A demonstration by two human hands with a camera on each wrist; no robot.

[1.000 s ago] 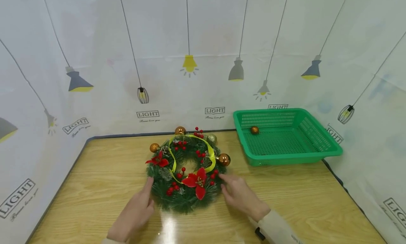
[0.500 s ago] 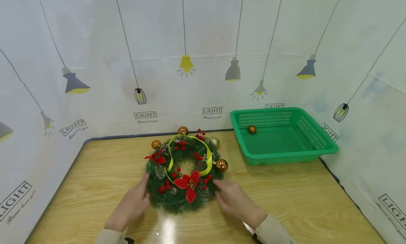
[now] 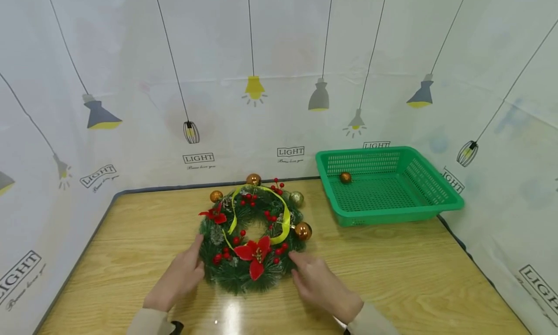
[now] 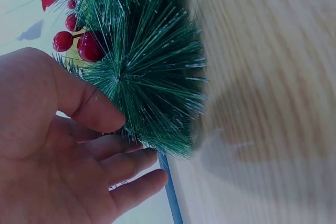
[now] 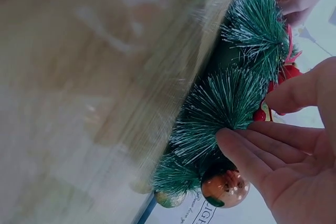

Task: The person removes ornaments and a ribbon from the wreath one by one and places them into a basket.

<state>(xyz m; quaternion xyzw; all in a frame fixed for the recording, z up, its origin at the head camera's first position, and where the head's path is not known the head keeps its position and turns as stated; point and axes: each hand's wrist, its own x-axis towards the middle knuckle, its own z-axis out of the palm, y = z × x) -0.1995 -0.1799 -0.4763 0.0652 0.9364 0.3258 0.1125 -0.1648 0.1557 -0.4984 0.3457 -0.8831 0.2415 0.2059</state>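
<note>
A green Christmas wreath [image 3: 233, 277] lies on the wooden table, dressed with red flowers [image 3: 255, 258], red berries, a yellow ribbon [image 3: 285, 223] and baubles. My left hand [image 3: 178, 277] holds its near left edge; in the left wrist view the thumb [image 4: 102, 111] meets the needles while the other fingers curve beside the outer side. On the near right edge, my right hand [image 3: 321, 285] grips the wreath, fingertips right at the needles in the right wrist view. A shiny copper bauble [image 3: 303, 231] hangs off the rim just beyond it.
At the back right stands a green plastic basket [image 3: 396, 215] with one copper-brown bauble [image 3: 345, 177] inside. A white wall covering [image 3: 226, 107] printed with lamps surrounds the wooden table [image 3: 392, 277] on the back and both sides.
The wreath has turned clockwise: its large front flower has shifted left and the top bauble right. Both hands have stayed at its edges, moving slightly left.
</note>
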